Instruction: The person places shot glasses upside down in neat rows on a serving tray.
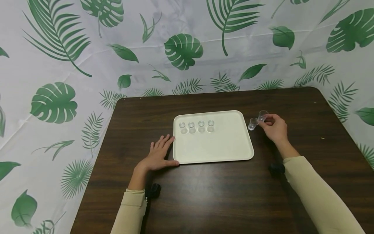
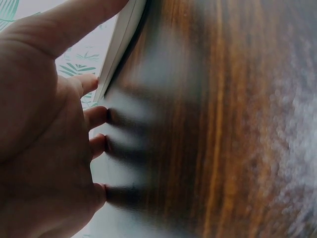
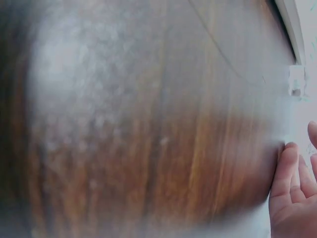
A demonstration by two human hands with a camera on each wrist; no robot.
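Observation:
A white tray (image 1: 222,149) lies in the middle of the dark wooden table (image 1: 204,195). Several small clear cups (image 1: 196,126) stand in a row along its far left part. Two more clear cups sit on the table just right of the tray. My right hand (image 1: 267,119) pinches the farther one (image 1: 262,115), which leans; the nearer cup (image 1: 252,123) stands free beside it. My left hand (image 1: 163,146) lies flat on the table against the tray's front left corner, fingers straight. In the left wrist view the fingers (image 2: 96,116) touch the tray's edge (image 2: 124,39).
A leaf-printed white cloth (image 1: 187,48) hangs behind and on both sides of the table. Black wrist-camera mounts (image 1: 276,169) sit on both cream sleeves. The right wrist view is blurred, showing table wood and my fingers (image 3: 290,193) at the lower right.

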